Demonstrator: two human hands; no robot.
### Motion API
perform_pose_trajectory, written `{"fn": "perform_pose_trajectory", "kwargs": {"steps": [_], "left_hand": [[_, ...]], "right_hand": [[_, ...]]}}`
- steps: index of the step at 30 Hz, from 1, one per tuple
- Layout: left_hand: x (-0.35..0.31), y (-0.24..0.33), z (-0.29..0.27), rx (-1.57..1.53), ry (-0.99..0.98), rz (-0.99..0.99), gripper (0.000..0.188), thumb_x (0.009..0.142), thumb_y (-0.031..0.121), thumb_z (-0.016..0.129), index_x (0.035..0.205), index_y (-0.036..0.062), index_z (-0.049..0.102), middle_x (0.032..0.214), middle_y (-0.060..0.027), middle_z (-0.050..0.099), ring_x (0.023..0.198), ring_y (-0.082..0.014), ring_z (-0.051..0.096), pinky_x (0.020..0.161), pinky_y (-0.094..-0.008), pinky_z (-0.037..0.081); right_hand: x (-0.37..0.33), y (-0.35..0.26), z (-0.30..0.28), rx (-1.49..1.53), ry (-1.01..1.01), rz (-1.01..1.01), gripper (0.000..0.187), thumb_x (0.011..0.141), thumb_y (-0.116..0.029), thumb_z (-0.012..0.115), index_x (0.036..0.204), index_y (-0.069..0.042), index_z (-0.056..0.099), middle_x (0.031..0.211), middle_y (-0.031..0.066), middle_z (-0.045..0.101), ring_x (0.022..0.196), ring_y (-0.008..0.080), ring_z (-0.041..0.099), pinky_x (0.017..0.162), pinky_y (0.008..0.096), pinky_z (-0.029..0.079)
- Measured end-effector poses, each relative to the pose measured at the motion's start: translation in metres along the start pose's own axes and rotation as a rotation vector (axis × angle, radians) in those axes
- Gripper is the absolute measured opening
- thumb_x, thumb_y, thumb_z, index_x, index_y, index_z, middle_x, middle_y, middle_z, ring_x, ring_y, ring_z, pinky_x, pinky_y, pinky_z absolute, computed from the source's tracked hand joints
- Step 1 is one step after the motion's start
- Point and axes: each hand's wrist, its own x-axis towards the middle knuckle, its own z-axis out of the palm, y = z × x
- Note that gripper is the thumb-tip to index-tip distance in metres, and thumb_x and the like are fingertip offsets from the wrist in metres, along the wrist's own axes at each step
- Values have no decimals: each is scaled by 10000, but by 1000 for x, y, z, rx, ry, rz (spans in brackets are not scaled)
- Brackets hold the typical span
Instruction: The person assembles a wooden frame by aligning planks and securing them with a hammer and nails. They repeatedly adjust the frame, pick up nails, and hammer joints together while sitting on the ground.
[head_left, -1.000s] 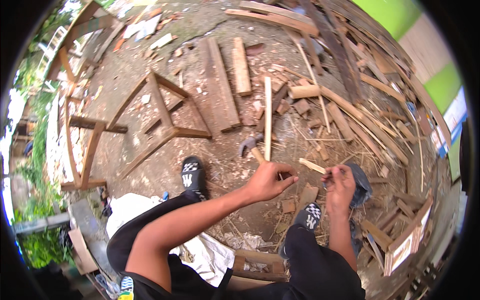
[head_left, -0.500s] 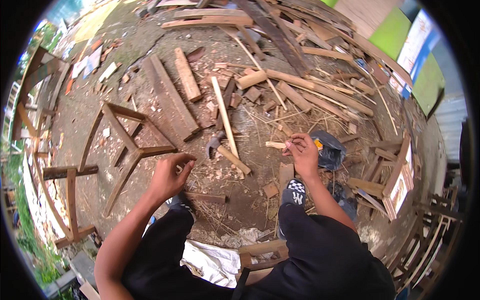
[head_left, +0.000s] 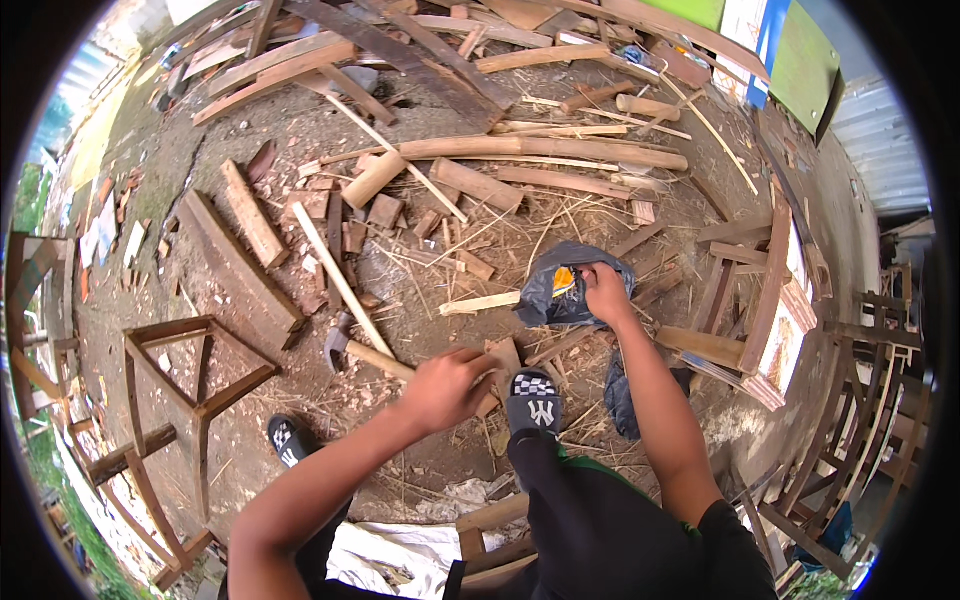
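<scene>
My right hand [head_left: 606,294] is at the mouth of a black plastic bag [head_left: 556,306], its fingers closed on the rim. Inside the bag a yellow-orange item [head_left: 564,280] shows in part. Lower and to the left, my left hand [head_left: 452,388] hangs above the ground with its fingers curled together; whether something small is in them is hidden. Just beyond that hand lies a hammer [head_left: 372,356] with a wooden handle, its dark head pointing left. A pale split stick [head_left: 480,303] rests beside the bag, and a longer pale strip [head_left: 343,280] lies past the hammer.
Angled wooden frames [head_left: 200,408] stand at the left. Timber offcuts [head_left: 480,186] and long boards [head_left: 400,60] pile up ahead. Another wooden frame [head_left: 765,290] is on the right, with a second dark bag [head_left: 622,400] near my foot. White sheeting [head_left: 390,560] lies below me.
My right hand has gone from above the ground to the bag and taken its rim. My left hand has moved right, past the hammer's handle end. The view has shifted to the right.
</scene>
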Motion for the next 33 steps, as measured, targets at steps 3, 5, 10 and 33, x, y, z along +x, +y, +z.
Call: {"fn": "perform_pose_trajectory", "kwargs": {"steps": [3,5,10,33], "left_hand": [[106,35,53,-296,48,151,203,1005,134,657,1164,21,713,1071,-221,729,989,-430,710,887,-504,575],[161,16,86,-373,128,177,207,1007,103,627,1177,15,707,1079,-242,723,1011,-443,704,917,-513,563],[228,-39,111,-27,72,-96,332,1011,143,634,1334,77,675,1312,-254,684,1138,-433,697,984,-506,567],[217,-74,106,146,-100,-101,213,934,263,743,1080,138,834,1473,-144,626,1241,-374,657,1071,-460,552]], "right_hand": [[21,24,-12,201,-46,171,202,1064,-70,546,1144,66,674,1106,258,757,1087,397,742,916,468,568],[28,2,-5,495,-42,166,197,1066,-68,556,1144,77,665,1079,258,762,1089,381,748,916,458,571],[24,27,-16,165,-103,-34,227,1039,-56,600,1218,22,715,1093,252,758,1100,417,721,929,462,568],[17,42,-5,-210,-188,109,144,998,-98,649,1113,-47,720,1088,242,731,1019,478,686,884,553,544]]}}
